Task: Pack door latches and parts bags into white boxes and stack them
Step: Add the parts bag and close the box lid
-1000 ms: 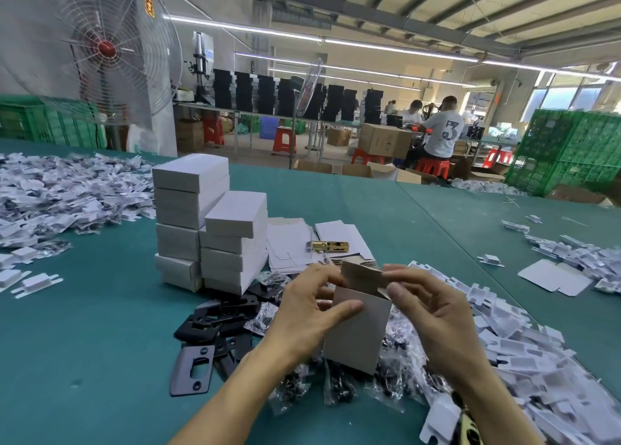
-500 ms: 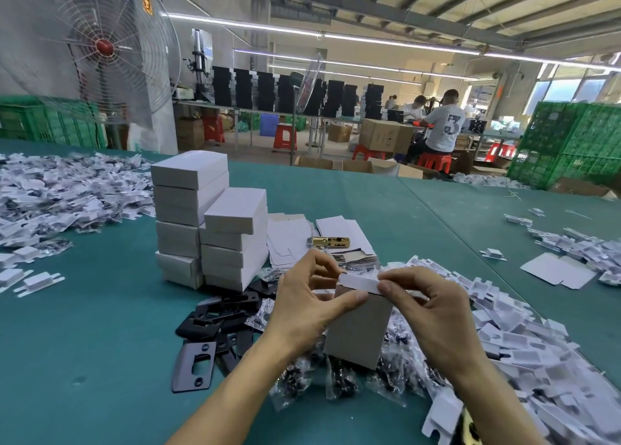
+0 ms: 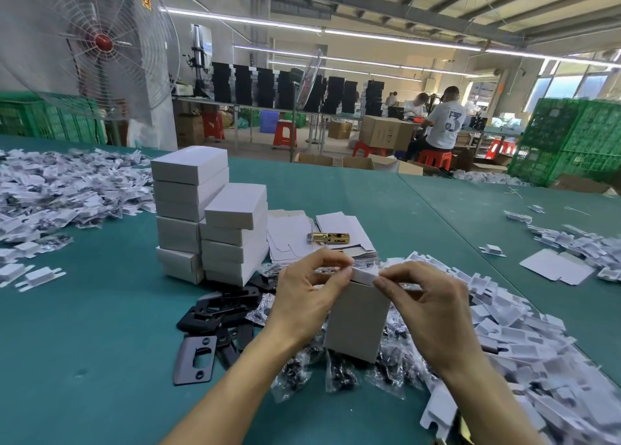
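One white box (image 3: pixel 356 323) upright amid the parts bags (image 3: pixel 292 377), near side of the green table (image 3: pixel 84 327). I see left hand (image 3: pixel 302 296) and right hand (image 3: pixel 433 310) each pinching its top flap, fingers curled. Just left lie black strike plates (image 3: pixel 215 310); stacked white boxes (image 3: pixel 208 216) stand behind them; brass latch (image 3: pixel 331 238) rests on flat cartons (image 3: pixel 292 233) beyond.

White box (image 3: pixel 356 323) upright, lid flap folded down; closed boxes (image 3: pixel 215 216) stacked behind.
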Motion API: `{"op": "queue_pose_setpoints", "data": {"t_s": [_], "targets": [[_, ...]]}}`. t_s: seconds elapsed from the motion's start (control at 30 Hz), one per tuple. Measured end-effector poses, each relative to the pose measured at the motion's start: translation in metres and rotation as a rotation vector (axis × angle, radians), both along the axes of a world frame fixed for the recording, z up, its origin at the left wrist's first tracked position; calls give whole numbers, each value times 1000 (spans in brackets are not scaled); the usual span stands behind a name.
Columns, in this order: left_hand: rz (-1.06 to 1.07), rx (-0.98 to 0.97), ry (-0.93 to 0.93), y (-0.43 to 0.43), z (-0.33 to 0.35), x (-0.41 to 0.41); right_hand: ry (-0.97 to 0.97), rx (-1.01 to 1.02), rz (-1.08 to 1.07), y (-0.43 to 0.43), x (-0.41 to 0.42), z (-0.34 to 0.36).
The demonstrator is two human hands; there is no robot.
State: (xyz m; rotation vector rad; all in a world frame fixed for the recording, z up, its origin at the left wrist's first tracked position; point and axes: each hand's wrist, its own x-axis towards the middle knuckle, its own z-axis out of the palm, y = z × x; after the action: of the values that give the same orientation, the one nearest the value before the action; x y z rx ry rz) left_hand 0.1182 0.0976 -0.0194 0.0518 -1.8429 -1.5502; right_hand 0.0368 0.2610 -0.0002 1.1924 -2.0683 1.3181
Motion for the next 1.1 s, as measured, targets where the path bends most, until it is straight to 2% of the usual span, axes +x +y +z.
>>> {"op": "queue_pose_setpoints", "data": {"t_s": [0.2,0.37,0.53,0.67,0.8,0.87,1.0,1.1], "targets": [[-38,76,-38,-3,-3,4,-128,65,109,5,-1,3],[-47,18,-40,-5,-8,2,-302,174,182,6,-4,-1],[-58,128,-89,-5,-5,1,-305,154,162,4,-2,-1],[-36,65,-192,-4,0,2,-462,-63,111,3,-3,-1],[-45,-22,-194,1,9,7,-861,-441,99,5,-4,11],[-30,-154,-175,8,14,10,-1048,-567,121,5,-3,16],[88,-480,-176,16,18,11,-1187,-631,168,0,3,20],[222,-512,-213,16,22,12,-1200,-613,243,-3,8,22]]}}
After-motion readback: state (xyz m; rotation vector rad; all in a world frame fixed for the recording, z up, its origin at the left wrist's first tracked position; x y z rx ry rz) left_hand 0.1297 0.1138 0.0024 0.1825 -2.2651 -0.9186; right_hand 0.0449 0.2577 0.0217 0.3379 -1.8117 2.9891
